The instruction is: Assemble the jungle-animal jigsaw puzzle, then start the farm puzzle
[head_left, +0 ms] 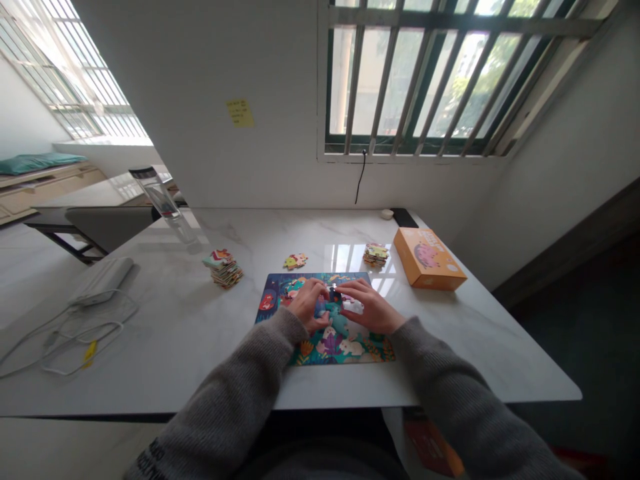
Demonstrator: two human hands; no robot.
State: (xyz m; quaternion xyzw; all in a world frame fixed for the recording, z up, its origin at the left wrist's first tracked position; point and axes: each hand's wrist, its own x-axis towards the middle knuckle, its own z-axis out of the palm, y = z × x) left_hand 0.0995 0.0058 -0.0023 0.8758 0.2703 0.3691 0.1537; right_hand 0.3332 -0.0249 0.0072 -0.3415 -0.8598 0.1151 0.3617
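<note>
A colourful jigsaw puzzle (333, 350) with white rabbits and plants lies in front of me, its middle partly covered by my hands. My left hand (309, 307) rests over its centre-left, fingers curled and thumb apart below. My right hand (374, 309) comes in from the other side, fingers bent forward and thumb beneath. Their fingertips nearly meet around a small dark jigsaw piece (333, 293), which both seem to grip. A bright white patch shows between the right thumb and fingers; whether it is a piece or glare I cannot make out.
Stacks of jigsaw pieces stand at left (226, 269) and right (376, 255), with loose pieces (296, 261) behind the puzzle. An orange box (429, 260) sits at the right. A clear bottle (163, 200), a white device (103, 280) and its cable (117, 327) are on the left.
</note>
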